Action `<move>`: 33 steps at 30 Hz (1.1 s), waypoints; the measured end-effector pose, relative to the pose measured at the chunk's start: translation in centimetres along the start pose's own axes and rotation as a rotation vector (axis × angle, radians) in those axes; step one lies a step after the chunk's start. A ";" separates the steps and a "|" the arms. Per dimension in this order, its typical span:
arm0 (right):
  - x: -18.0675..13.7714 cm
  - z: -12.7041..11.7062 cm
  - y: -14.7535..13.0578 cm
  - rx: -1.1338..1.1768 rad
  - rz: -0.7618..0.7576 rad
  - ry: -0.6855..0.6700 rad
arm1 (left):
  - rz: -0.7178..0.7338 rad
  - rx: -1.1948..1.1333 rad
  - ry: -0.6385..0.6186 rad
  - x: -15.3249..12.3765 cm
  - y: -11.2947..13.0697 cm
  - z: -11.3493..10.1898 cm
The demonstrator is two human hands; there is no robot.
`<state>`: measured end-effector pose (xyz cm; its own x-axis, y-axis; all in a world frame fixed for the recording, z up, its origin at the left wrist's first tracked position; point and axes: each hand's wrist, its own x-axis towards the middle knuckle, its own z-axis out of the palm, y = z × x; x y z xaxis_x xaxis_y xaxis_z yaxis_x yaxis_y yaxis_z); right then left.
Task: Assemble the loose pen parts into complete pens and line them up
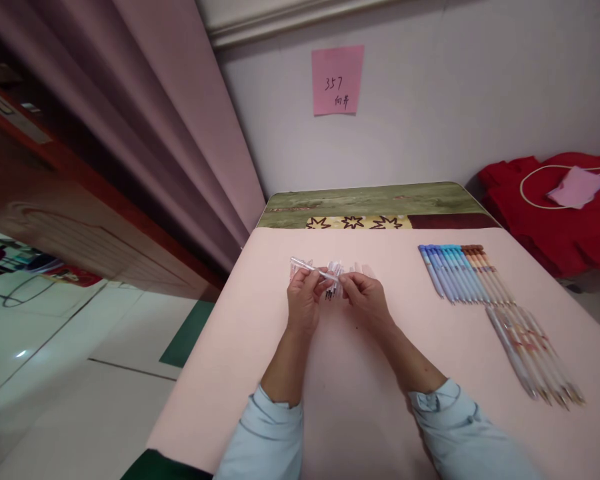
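Observation:
Between both hands, above the middle of the table, is a slim, clear pen barrel (301, 263), tilted with its left end higher. My left hand (303, 303) is closed around its middle, thumb and fingers pinching it. The fingertips of my right hand (370, 300) pinch the barrel's right end; any small part in them is hidden. Just beneath lie several thin, clear pen parts with dark tips (331, 292), partly covered by the fingers. Pale pinkish pieces (364, 269) rest behind my right hand.
A row of blue, light blue and brown-topped pens (463, 273) lies on the right of the pink table (260, 313). Nearer me is a group of clear patterned pens (535, 353). A red cloth-covered item (520, 227) stands beyond the right edge; a curtain (180, 133) hangs left.

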<state>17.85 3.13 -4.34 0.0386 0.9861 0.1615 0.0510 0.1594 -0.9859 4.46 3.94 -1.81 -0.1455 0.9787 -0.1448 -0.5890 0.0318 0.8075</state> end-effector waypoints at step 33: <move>-0.1 -0.3 -0.3 -0.167 -0.111 0.027 | 0.025 0.100 -0.029 0.0 0.2 -0.3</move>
<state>18.09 2.99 -4.04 0.0502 0.9609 0.2723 0.2209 0.2552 -0.9413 4.08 3.90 -1.79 -0.1351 0.9848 -0.1088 -0.5030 0.0265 0.8639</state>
